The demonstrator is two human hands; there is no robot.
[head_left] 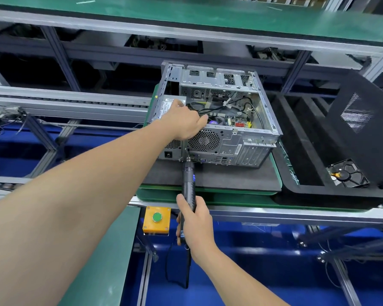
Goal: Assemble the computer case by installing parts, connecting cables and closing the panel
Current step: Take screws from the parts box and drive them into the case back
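Note:
An open grey computer case (248, 142) lies on a black foam pad (219, 175), its back panel facing me. Inside it sit a power supply (167, 104), a motherboard (232, 121) and loose cables. My left hand (182, 120) rests over the case's near top edge by the power supply, fingers spread and thumb pointing into the case. My right hand (194, 219) grips a black electric screwdriver (188, 186). Its tip touches the back panel just left of the round fan grille (203, 140).
A black side panel (360, 122) leans in a black foam tray (301, 133) on the right, with a fan part (346, 173) beside it. An orange box with a green button (157, 219) sits on the conveyor rail. Aluminium frames and a green shelf stand behind.

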